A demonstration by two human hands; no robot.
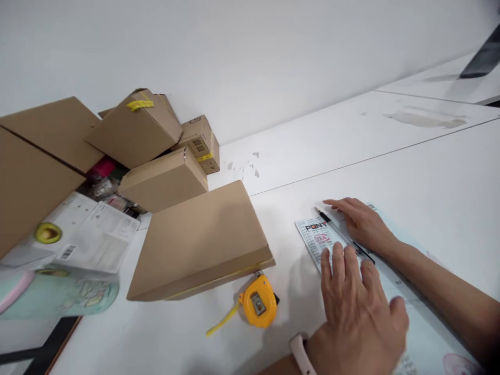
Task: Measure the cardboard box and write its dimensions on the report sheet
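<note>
My left hand (353, 307), with a pale pink band at the wrist, is spread palm down on a light blue printed sheet (416, 312) marked "PONY". Its fingers are apart and hold nothing. Beyond it, my right hand (361, 221) reaches in from the right, fingers stretched out over the sheet's far edge. A silver and black pen (339, 233) lies on the sheet between the two hands, close to the right fingers. Left of my hands, a yellow tape measure (259, 302) rests on the table with a short length of blade pulled out.
A closed flat cardboard box (205, 234) lies beside the tape measure. More boxes (164, 182) are stacked behind it. At the left stand a large open carton (50, 133), a white packet (97, 234) and a pale green item with a pink edge (74, 294). A wall (273, 62) rises behind.
</note>
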